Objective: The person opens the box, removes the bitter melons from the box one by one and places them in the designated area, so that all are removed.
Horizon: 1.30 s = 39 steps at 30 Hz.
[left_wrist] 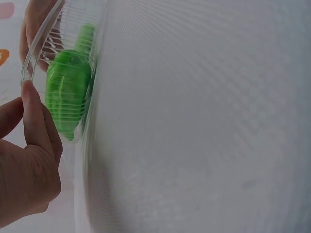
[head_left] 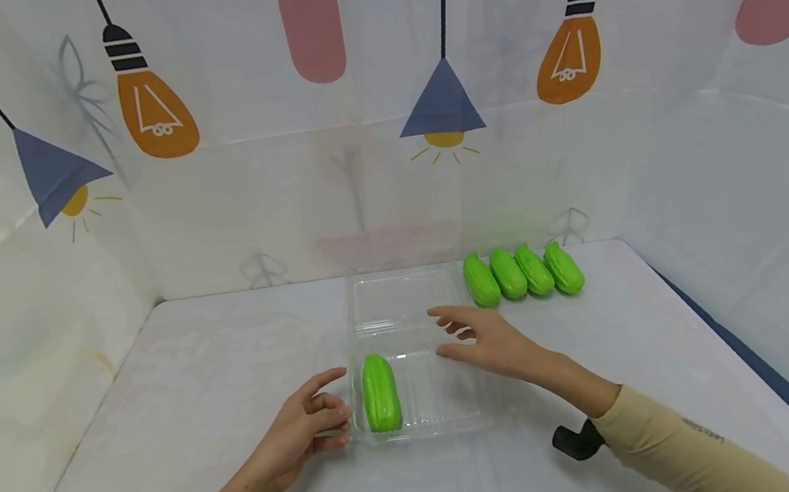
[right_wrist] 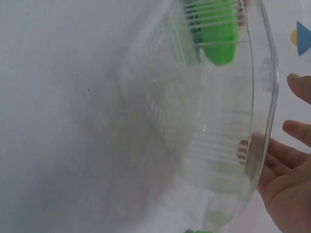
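Observation:
A clear plastic hinged container (head_left: pixel 434 421) lies on the table with its lid (head_left: pixel 405 299) folded back. Along its left side, inside, sits one glossy green ribbed gourd (head_left: pixel 381 393); its stem shows in the left wrist view. My left hand (head_left: pixel 309 422) is at the container's left wall. A fingertip (left_wrist: pixel 30 90) touches the rim there, the fingers loosely bent. Above the right part of the container hovers my right hand (head_left: pixel 487 340), fingers spread and holding nothing. In the right wrist view that hand is beside the container's rim (right_wrist: pixel 274 97).
Several matching green gourds (head_left: pixel 523 272) stand in a row at the table's back edge, right of the lid. A black object (head_left: pixel 577 441) shows by the right sleeve. White printed curtains (head_left: pixel 386 188) enclose the table's back and sides.

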{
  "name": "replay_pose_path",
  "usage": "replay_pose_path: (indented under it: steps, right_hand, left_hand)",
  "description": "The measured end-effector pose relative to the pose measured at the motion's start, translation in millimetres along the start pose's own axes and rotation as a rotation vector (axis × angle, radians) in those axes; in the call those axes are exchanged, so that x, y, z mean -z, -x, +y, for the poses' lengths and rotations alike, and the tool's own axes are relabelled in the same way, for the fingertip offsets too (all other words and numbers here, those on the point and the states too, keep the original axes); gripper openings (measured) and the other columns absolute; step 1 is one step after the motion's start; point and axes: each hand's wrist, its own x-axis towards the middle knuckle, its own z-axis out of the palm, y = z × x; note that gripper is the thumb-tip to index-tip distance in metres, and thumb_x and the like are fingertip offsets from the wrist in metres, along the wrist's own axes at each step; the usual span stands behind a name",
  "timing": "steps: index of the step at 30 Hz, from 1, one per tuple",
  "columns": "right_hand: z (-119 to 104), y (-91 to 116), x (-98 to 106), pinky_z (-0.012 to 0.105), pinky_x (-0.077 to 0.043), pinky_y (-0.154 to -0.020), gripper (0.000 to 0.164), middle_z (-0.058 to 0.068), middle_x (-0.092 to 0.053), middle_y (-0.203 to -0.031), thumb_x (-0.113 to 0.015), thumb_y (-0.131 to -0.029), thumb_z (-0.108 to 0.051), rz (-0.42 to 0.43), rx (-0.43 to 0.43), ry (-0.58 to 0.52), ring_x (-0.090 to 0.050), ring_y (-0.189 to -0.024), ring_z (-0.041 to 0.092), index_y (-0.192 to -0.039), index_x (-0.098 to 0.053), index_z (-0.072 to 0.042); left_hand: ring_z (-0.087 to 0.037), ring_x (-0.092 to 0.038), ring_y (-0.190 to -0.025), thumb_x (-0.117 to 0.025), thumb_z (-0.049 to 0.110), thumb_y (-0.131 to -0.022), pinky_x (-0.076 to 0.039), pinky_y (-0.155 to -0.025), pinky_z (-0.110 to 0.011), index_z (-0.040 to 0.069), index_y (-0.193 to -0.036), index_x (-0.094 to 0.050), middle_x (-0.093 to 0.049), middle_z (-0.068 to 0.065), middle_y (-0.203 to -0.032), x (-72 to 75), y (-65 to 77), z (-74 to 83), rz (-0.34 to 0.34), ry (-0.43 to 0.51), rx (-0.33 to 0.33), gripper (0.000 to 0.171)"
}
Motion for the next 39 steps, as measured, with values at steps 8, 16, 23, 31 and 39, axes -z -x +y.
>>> replay_pose_path:
  steps: [8, 16, 23, 31, 39]
  right_hand:
    - [-11.7, -6.5, -20.0, 0.044, -0.055, -0.099, 0.063, 0.019, -0.061, -0.134, -0.071, -0.092, -0.03, -0.11, -0.004, -0.027, -0.063, -0.117, 0.033, -0.147, -0.047, -0.014]
    - [-19.2, -8.3, -37.5, 0.037, -0.057, -0.095, 0.067, 0.016, -0.06, -0.134, -0.07, -0.092, -0.037, -0.183, -0.029, -0.077, -0.064, -0.114, 0.028, -0.15, -0.044, -0.016]
    - [-24.0, -10.3, -48.6, 0.029, -0.058, -0.091, 0.069, 0.012, -0.059, -0.137, -0.07, -0.091, -0.037, -0.222, -0.047, -0.086, -0.065, -0.113, 0.025, -0.15, -0.043, -0.014]
    - [-30.3, -14.4, -58.8, 0.025, -0.057, -0.082, 0.07, 0.011, -0.064, -0.131, -0.072, -0.09, -0.039, -0.237, -0.034, -0.063, -0.069, -0.1, 0.018, -0.149, -0.045, -0.015]
    - [-35.5, -16.8, -67.1, 0.023, -0.056, -0.078, 0.069, 0.008, -0.066, -0.128, -0.073, -0.088, -0.042, -0.236, -0.066, -0.05, -0.07, -0.096, 0.016, -0.148, -0.047, -0.019]
  left_hand:
    - [-0.014, -0.065, -0.085, -0.069, 0.015, -0.092, -0.061, -0.071, -0.025, 0.014, -0.154, -0.031, -0.058, 0.0, -0.094, 0.1, -0.4, -0.6, -0.002, 0.002, 0.0, 0.072]
    - [-0.014, -0.065, -0.086, -0.07, 0.016, -0.092, -0.061, -0.071, -0.025, 0.014, -0.154, -0.03, -0.058, 0.001, -0.095, 1.1, -1.6, -1.6, -0.01, 0.001, -0.004, 0.073]
    - [-0.014, -0.065, -0.086, -0.07, 0.016, -0.092, -0.061, -0.072, -0.026, 0.015, -0.154, -0.031, -0.058, 0.001, -0.095, 1.2, -2.4, -1.7, -0.004, -0.001, 0.003, 0.072]
    - [-0.011, -0.063, -0.085, -0.07, 0.016, -0.092, -0.061, -0.072, -0.025, 0.014, -0.154, -0.031, -0.058, 0.002, -0.094, 0.3, -1.5, -1.6, -0.011, -0.004, -0.006, 0.073]
    - [-0.012, -0.063, -0.085, -0.07, 0.017, -0.092, -0.061, -0.072, -0.026, 0.014, -0.154, -0.03, -0.058, 0.002, -0.094, 0.7, -1.3, -1.8, -0.017, -0.002, -0.009, 0.073]
